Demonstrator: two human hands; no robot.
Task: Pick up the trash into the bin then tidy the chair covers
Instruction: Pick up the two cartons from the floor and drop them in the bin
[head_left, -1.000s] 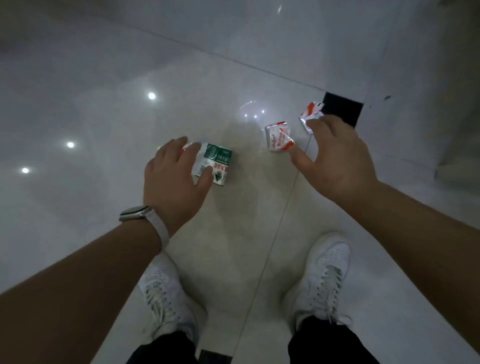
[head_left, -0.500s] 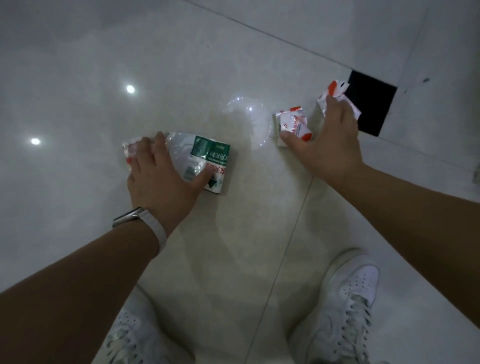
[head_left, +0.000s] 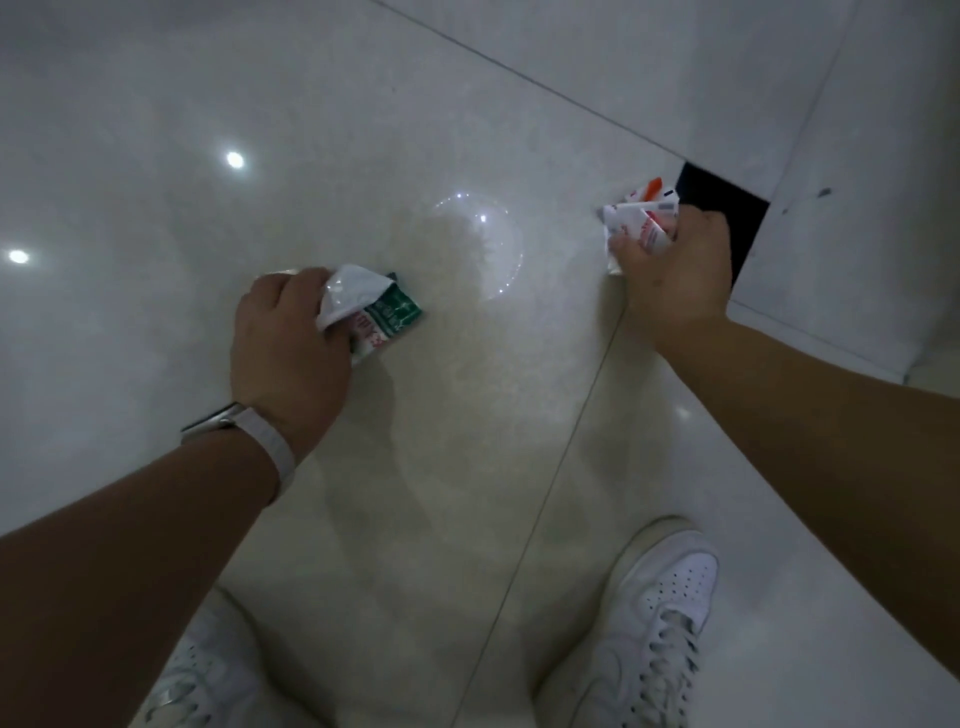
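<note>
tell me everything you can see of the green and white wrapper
The green and white wrapper is a crumpled glossy packet, plastic or foil by its look. Its white part is creased; the free end is green with small white print and a red mark beside it. The left hand grips the white end, fingers curled round it. Whether it touches the floor is unclear.

The crumpled wrapper (head_left: 374, 312) is white with a green panel, the other wrappers (head_left: 641, 221) white with red-orange marks, the sneaker (head_left: 649, 634) white.
</note>
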